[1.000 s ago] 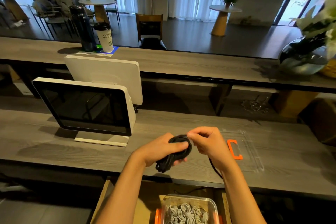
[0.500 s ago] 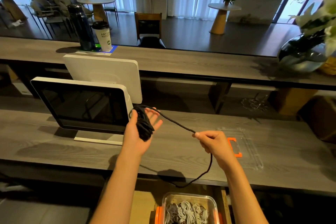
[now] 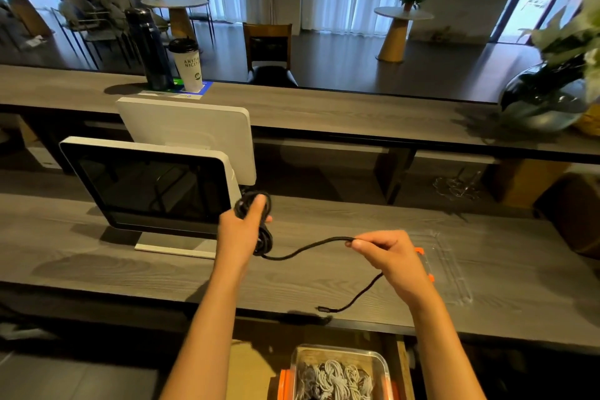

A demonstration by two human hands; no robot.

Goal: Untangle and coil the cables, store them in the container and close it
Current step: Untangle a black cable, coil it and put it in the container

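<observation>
Left hand (image 3: 242, 230) grips coiled black braided cable (image 3: 259, 227), lowered since a moment ago; right hand (image 3: 386, 256) pinches the now-short slack tail. Coiling nearly finished.

- Bench (image 3: 97, 256): grey wood grain; white-framed monitor (image 3: 152, 185) standing at left, screen dark.
- Upper ledge (image 3: 341, 114): dark bottle (image 3: 150, 49) just beside a lidded paper cup (image 3: 187, 66); glass vase (image 3: 545, 97) with flowers at right.
</observation>
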